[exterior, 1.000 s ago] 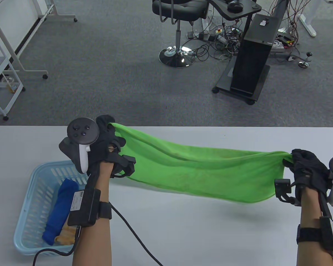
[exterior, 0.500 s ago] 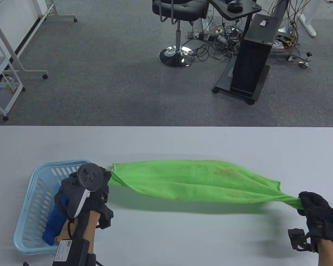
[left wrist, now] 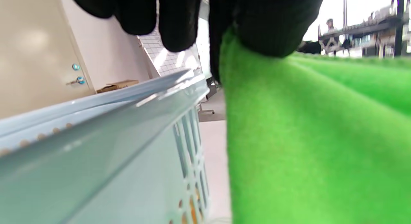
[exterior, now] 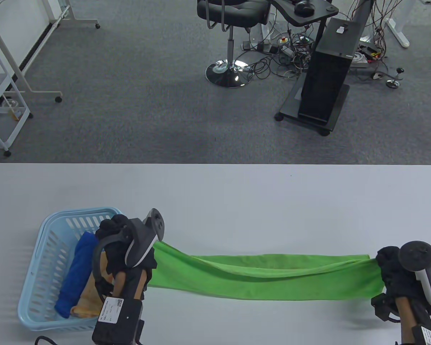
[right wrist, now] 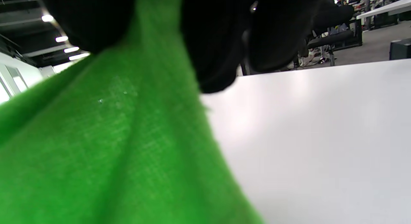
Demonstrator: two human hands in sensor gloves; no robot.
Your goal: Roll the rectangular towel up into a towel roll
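A green towel (exterior: 265,276) is stretched left to right low over the white table (exterior: 237,201), folded lengthwise into a long band. My left hand (exterior: 129,248) grips its left end beside the basket; the left wrist view shows gloved fingers (left wrist: 266,28) on the green cloth (left wrist: 305,137). My right hand (exterior: 398,269) grips the right end near the table's right edge; the right wrist view shows black fingers (right wrist: 218,44) pinching the cloth (right wrist: 106,147).
A light blue plastic basket (exterior: 43,251) at the front left holds a rolled blue towel (exterior: 75,273) and an orange one (exterior: 86,302). Its rim shows in the left wrist view (left wrist: 112,108). Beyond the table are an office chair (exterior: 230,39) and a black stand (exterior: 323,79).
Both hands have come down and toward me with the towel. It went from an open sheet held in the air to a narrower folded band low over the table's front.
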